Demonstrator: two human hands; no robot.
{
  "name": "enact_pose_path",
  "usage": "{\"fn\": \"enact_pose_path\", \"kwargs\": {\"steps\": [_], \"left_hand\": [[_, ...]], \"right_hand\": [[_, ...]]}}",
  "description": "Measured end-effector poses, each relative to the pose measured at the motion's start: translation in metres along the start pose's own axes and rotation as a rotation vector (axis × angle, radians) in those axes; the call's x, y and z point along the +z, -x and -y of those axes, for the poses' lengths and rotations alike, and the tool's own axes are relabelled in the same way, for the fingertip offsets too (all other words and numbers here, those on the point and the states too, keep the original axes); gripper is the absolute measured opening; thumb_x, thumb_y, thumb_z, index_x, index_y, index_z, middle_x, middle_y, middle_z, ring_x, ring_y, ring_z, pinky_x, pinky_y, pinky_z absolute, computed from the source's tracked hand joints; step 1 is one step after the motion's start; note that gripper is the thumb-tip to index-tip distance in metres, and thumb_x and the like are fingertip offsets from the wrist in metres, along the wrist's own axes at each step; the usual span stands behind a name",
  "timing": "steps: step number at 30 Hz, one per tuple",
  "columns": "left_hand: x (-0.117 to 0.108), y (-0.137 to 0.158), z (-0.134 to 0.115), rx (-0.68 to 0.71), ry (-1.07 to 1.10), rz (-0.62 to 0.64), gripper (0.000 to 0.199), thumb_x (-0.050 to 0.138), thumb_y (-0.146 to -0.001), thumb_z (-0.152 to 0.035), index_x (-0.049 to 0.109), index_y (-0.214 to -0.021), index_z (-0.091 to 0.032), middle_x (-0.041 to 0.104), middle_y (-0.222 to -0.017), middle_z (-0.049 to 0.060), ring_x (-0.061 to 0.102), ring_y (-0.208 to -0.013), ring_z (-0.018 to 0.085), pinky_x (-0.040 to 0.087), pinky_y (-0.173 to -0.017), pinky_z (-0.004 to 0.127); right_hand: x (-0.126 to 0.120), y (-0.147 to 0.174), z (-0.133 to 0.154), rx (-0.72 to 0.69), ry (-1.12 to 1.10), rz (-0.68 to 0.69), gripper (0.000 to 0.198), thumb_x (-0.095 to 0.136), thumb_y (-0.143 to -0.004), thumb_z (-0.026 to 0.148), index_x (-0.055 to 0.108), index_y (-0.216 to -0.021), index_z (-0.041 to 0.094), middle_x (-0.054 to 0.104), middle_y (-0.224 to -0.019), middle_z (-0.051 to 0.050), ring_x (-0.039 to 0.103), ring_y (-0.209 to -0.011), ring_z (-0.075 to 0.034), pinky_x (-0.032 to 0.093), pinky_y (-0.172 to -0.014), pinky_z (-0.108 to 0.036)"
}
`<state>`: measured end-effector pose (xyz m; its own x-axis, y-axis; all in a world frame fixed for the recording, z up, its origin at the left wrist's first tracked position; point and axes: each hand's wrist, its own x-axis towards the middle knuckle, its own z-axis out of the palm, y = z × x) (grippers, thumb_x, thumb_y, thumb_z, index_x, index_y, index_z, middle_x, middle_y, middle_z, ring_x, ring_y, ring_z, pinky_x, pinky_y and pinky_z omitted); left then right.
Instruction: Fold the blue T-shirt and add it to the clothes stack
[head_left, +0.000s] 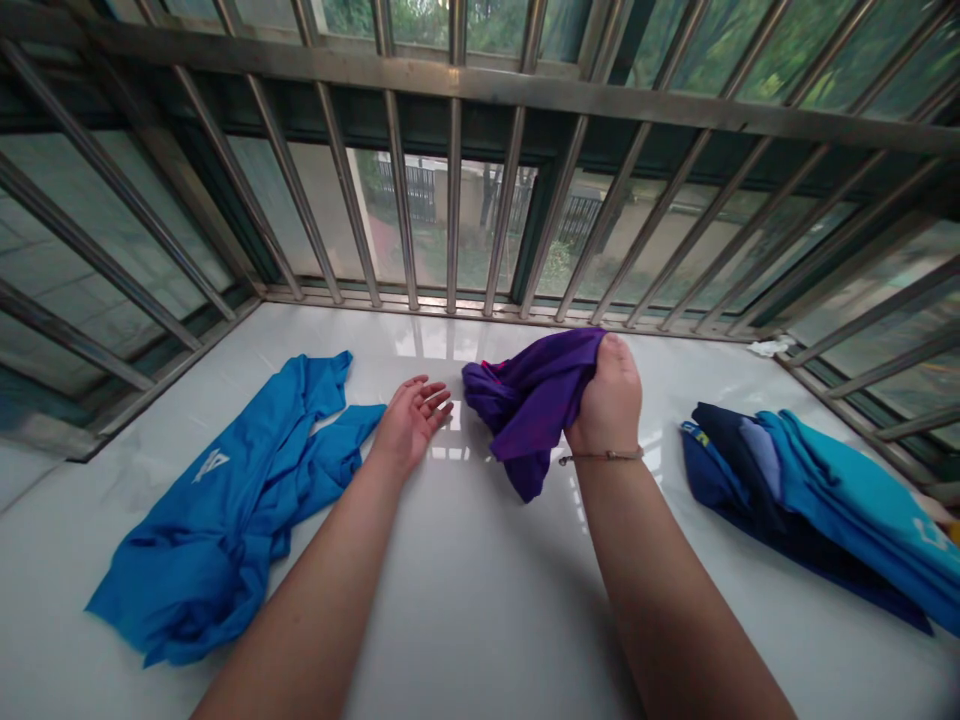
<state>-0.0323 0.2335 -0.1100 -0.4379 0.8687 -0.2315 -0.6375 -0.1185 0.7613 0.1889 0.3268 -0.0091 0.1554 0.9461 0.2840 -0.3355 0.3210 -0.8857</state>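
Note:
My right hand [611, 395] is closed around the edge of a bunched purple garment [529, 400], whose loose folds hang down to the left. A small pink patch shows near its upper left side. My left hand [412, 418] holds nothing; its fingers are apart, palm turned toward the purple cloth but not touching it. Left of that hand lies a crumpled blue garment [225, 510] with a white logo, spread over the white surface [465, 600]. The exact kind of the purple garment cannot be made out.
Folded clothes in navy and turquoise [817, 500] lie in a pile at the right. Metal window bars [454, 200] enclose the back and both sides of the glossy surface. A crumpled white scrap [772, 346] rests by the right rear corner.

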Motion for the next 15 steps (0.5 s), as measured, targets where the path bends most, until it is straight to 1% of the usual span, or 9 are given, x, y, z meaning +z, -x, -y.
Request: {"fn": "enact_pose_path", "kwargs": {"steps": [2,4,6,7,8,10,12,13,15], "left_hand": [[0.006,0.009,0.001,-0.005,-0.046,0.147,0.049,0.078,-0.092,-0.054,0.063,-0.128,-0.025,0.077,-0.126,0.012,0.076,-0.109,0.023,0.063,-0.097,0.041],[0.013,0.018,0.005,-0.029,-0.100,0.316,0.069,0.083,-0.086,-0.065,0.062,-0.139,-0.027,0.071,-0.141,0.015,0.074,-0.118,0.026,0.062,-0.098,0.040],[0.018,0.023,0.010,-0.064,-0.147,0.424,0.083,0.091,-0.078,-0.065,0.061,-0.146,-0.027,0.069,-0.147,0.016,0.071,-0.124,0.030,0.060,-0.100,0.041],[0.019,0.024,0.012,-0.073,-0.166,0.451,0.087,0.094,-0.075,-0.062,0.061,-0.147,-0.027,0.069,-0.146,0.016,0.070,-0.125,0.031,0.059,-0.101,0.041],[0.018,0.024,0.014,-0.076,-0.181,0.465,0.089,0.097,-0.073,-0.059,0.061,-0.148,-0.026,0.070,-0.145,0.016,0.070,-0.126,0.032,0.058,-0.102,0.041],[0.015,0.023,0.015,-0.063,-0.200,0.472,0.088,0.100,-0.070,-0.052,0.064,-0.145,-0.024,0.073,-0.138,0.014,0.071,-0.122,0.031,0.056,-0.103,0.039],[0.011,0.022,0.012,-0.062,-0.270,0.502,0.082,0.103,-0.067,-0.046,0.069,-0.137,-0.022,0.077,-0.118,0.008,0.073,-0.107,0.025,0.055,-0.094,0.033],[0.009,0.023,0.009,-0.096,-0.341,0.552,0.075,0.103,-0.066,-0.044,0.072,-0.131,-0.021,0.077,-0.103,0.004,0.071,-0.094,0.020,0.054,-0.086,0.029],[0.007,0.025,0.004,-0.236,-0.511,0.735,0.055,0.102,-0.069,-0.042,0.079,-0.112,-0.018,0.069,-0.077,-0.002,0.063,-0.072,0.013,0.048,-0.071,0.025]], "right_hand": [[0.003,0.009,0.002,0.005,0.025,0.083,0.038,0.066,-0.098,0.064,0.059,-0.098,0.027,0.057,-0.084,0.004,0.057,-0.079,-0.015,0.052,-0.075,-0.027],[0.012,0.027,0.006,0.094,0.038,0.313,0.039,0.069,-0.098,0.064,0.059,-0.096,0.027,0.054,-0.081,0.004,0.055,-0.075,-0.015,0.051,-0.071,-0.026],[0.022,0.048,0.012,0.233,0.013,0.570,0.040,0.073,-0.097,0.064,0.060,-0.093,0.026,0.054,-0.078,0.004,0.053,-0.072,-0.015,0.051,-0.069,-0.025],[0.026,0.056,0.015,0.308,-0.026,0.654,0.040,0.074,-0.096,0.063,0.062,-0.093,0.025,0.056,-0.078,0.004,0.054,-0.071,-0.014,0.052,-0.069,-0.026],[0.029,0.061,0.019,0.376,-0.080,0.690,0.039,0.076,-0.095,0.062,0.064,-0.093,0.025,0.058,-0.079,0.004,0.055,-0.071,-0.015,0.053,-0.070,-0.026],[0.029,0.059,0.023,0.468,-0.211,0.632,0.036,0.080,-0.093,0.059,0.068,-0.097,0.025,0.066,-0.084,0.003,0.063,-0.076,-0.016,0.058,-0.075,-0.029],[0.023,0.043,0.024,0.488,-0.317,0.478,0.033,0.081,-0.091,0.057,0.071,-0.099,0.026,0.073,-0.088,0.002,0.070,-0.088,-0.020,0.062,-0.085,-0.034],[0.017,0.031,0.021,0.473,-0.340,0.399,0.032,0.080,-0.091,0.056,0.072,-0.098,0.026,0.074,-0.090,0.001,0.072,-0.094,-0.023,0.062,-0.089,-0.036],[0.002,0.006,0.013,0.400,-0.297,0.271,0.033,0.076,-0.092,0.058,0.072,-0.095,0.026,0.075,-0.090,0.000,0.072,-0.102,-0.025,0.061,-0.095,-0.039]]}}
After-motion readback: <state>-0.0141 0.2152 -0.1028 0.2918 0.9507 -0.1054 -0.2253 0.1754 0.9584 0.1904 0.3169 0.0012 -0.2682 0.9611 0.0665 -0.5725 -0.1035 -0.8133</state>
